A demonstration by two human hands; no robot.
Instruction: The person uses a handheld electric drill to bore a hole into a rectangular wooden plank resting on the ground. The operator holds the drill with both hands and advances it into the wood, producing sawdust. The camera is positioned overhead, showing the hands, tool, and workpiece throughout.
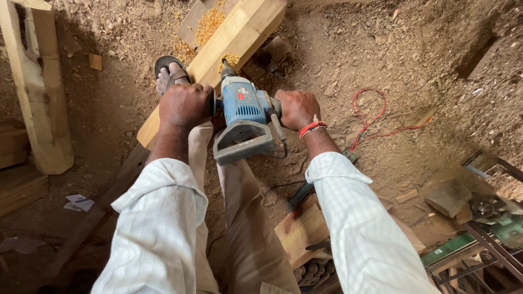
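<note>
A blue and grey electric drill (243, 114) points down into a pale wooden beam (229, 49) that lies across the dirt floor. My left hand (185, 104) grips the drill's left side handle. My right hand (297, 109), with a red band at the wrist, grips the right side handle. Yellow wood shavings (210, 24) lie on the beam around the drill bit. My sandalled foot (170, 73) rests against the beam's left side.
A wooden post (38, 92) stands at the left. A red wire (376, 117) loops over the sawdust-covered ground at the right. Wood offcuts (449, 197) and metal tools (490, 228) lie at the lower right. A plank (299, 228) lies below my legs.
</note>
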